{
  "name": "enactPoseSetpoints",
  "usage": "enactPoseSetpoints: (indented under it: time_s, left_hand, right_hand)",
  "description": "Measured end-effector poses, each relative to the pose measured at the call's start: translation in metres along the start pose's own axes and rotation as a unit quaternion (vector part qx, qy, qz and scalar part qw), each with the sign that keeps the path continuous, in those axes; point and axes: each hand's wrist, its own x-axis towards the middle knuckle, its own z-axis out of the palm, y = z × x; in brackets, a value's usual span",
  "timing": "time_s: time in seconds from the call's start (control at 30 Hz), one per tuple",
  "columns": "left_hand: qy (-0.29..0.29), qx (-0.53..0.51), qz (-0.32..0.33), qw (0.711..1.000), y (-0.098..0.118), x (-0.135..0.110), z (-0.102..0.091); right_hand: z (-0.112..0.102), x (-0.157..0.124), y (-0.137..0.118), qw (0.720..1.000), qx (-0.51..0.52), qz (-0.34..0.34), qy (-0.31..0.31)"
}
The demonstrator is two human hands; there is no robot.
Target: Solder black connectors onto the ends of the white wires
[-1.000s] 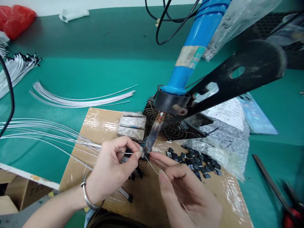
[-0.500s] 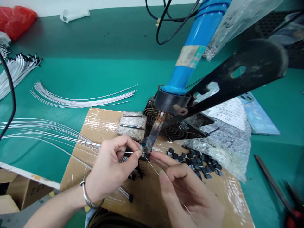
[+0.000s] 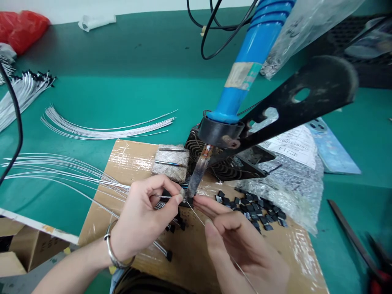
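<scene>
My left hand [image 3: 147, 218], with a metal bangle at the wrist, has thumb and index finger pinched right beside the tip of a blue soldering iron [image 3: 235, 87]. A thin wire [image 3: 164, 197] runs into this pinch; its end is hidden by the fingers. My right hand [image 3: 245, 245] is closed round a strand of solder wire [image 3: 196, 213], which reaches up to the iron's tip. Its outstretched fingers rest just below the tip. Under my left hand lie white wires [image 3: 76, 168] with black connectors [image 3: 168, 255] at their ends.
A black metal stand [image 3: 294, 102] holds the iron slantwise. Cardboard [image 3: 128, 157] covers the green bench, bearing a wire-wrapped block [image 3: 170, 163] and loose black connector housings [image 3: 254, 208]. Behind are a fan [image 3: 226, 169], a plastic bag [image 3: 294, 192] and more white wires [image 3: 122, 132]. Tweezers [image 3: 349, 232] lie right.
Both hands and the solder wire keep nearly the same place. The iron's handle and the stand's upper end appear slightly further left; the view has shifted a little.
</scene>
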Motion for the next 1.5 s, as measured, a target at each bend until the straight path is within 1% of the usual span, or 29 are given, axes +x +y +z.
enactPoseSetpoints:
  time_s: [0.27,0.57,0.7,1.03,1.23,1.4,1.5]
  left_hand:
    - [0.002,-0.007,0.014,1.000,0.0022,0.0010,0.0019]
    - [0.003,-0.007,0.005,1.000,0.0023,0.0005,0.0010]
    - [0.003,-0.006,0.003,1.000,0.0026,0.0016,0.0022]
    - [0.010,-0.001,0.022,1.000,0.0055,-0.0013,0.0010]
    - [0.017,0.009,0.025,1.000,0.0054,-0.0006,0.0022]
    - [0.018,0.011,0.028,0.999,0.0043,0.0010,0.0021]
    - [0.018,0.018,0.026,0.999,0.0044,0.0005,0.0019]
  right_hand:
    - [0.0017,-0.0004,-0.0039,1.000,0.028,0.010,0.002]
    - [0.0008,0.0006,-0.0049,1.000,0.018,0.002,0.002]
    - [-0.0001,0.0012,-0.0050,1.000,-0.013,-0.005,0.000]
    - [-0.0004,0.0010,-0.0050,0.999,-0.031,-0.032,0.010]
    - [-0.0025,0.0005,-0.0040,0.999,-0.040,-0.032,-0.005]
    - [-0.0003,0.0003,-0.0048,0.999,-0.021,-0.035,0.010]
    - [0.0009,0.0003,-0.0049,0.999,-0.027,-0.034,0.015]
